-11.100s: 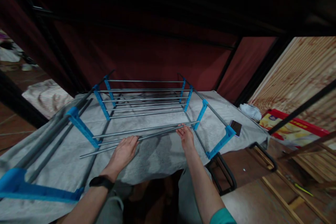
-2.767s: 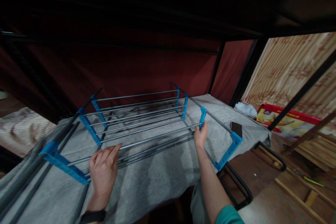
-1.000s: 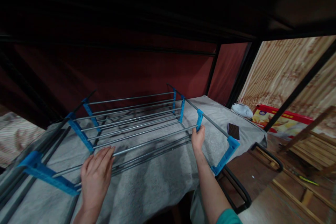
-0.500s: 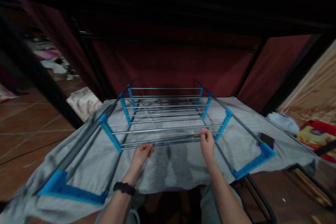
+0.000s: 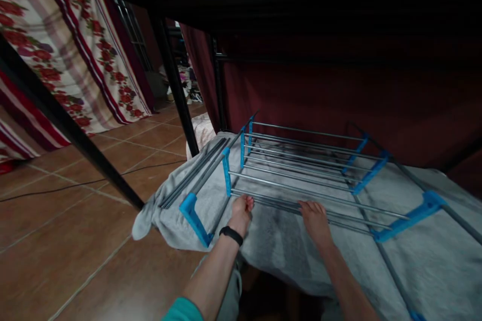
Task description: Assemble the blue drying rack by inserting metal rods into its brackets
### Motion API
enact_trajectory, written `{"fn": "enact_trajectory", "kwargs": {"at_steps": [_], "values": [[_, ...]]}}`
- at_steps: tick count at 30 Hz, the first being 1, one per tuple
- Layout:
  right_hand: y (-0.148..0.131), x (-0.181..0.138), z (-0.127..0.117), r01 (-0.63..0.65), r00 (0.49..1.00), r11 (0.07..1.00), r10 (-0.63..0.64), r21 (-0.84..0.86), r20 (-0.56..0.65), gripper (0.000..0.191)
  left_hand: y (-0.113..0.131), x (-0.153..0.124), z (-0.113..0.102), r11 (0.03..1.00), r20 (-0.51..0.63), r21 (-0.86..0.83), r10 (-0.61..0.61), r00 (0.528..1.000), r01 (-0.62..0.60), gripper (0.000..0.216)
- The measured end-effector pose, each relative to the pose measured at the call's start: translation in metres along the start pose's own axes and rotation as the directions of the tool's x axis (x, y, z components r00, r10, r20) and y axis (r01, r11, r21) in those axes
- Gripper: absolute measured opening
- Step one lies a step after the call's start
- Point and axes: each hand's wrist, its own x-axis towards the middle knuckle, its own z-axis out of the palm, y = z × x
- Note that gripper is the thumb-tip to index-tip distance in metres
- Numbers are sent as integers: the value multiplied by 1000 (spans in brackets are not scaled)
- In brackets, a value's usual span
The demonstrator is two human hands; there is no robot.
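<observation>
A rack of grey metal tubes and blue plastic brackets (image 5: 228,175) lies on a grey cloth (image 5: 274,251). Several thin rods run across between its two sides. My left hand (image 5: 241,209) has its fingers curled at the lower front rods (image 5: 278,204), close to the left bracket. Farther right along these same rods, my right hand (image 5: 315,215) is bent over them with its fingertips behind. Both hands look closed on the rods, though the fingers partly hide the contact. A dark band (image 5: 231,234) circles my left wrist.
Loose grey tubes (image 5: 196,173) lie on the cloth at left. Black metal posts (image 5: 176,85) and a dark overhead frame surround the surface. A dark red curtain (image 5: 301,95) hangs behind. A cable (image 5: 90,181) crosses the tiled floor (image 5: 75,230); floral fabric (image 5: 75,50) hangs at far left.
My view has turned left, showing more floor and the floral fabric. My right hand has moved nearer to my left, from the rods' right end to their middle.
</observation>
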Motion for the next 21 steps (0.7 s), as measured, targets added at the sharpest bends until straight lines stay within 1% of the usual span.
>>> {"fn": "enact_trajectory", "kwargs": {"at_steps": [3, 6, 8, 14, 21], "values": [[4, 2, -1, 7, 1000, 1000, -7, 6, -15, 31, 4, 0, 1, 996, -20, -49, 70, 997, -71, 12], [5, 3, -3, 8, 1000, 1000, -8, 2, -20, 32, 10, -2, 3, 985, 9, -96, 144, 989, -143, 8], [5, 3, -4, 10, 1000, 1000, -10, -5, -19, 32, 14, -4, 4, 979, 29, -113, 174, 984, -170, 7], [5, 5, -5, 10, 999, 1000, -10, 12, -41, 32, 17, -8, 4, 966, 58, -133, 230, 971, -221, 8], [4, 5, -4, -41, 993, 996, 48, 75, -105, 30, 19, -9, 3, 958, 73, -142, 262, 962, -250, 9]]}}
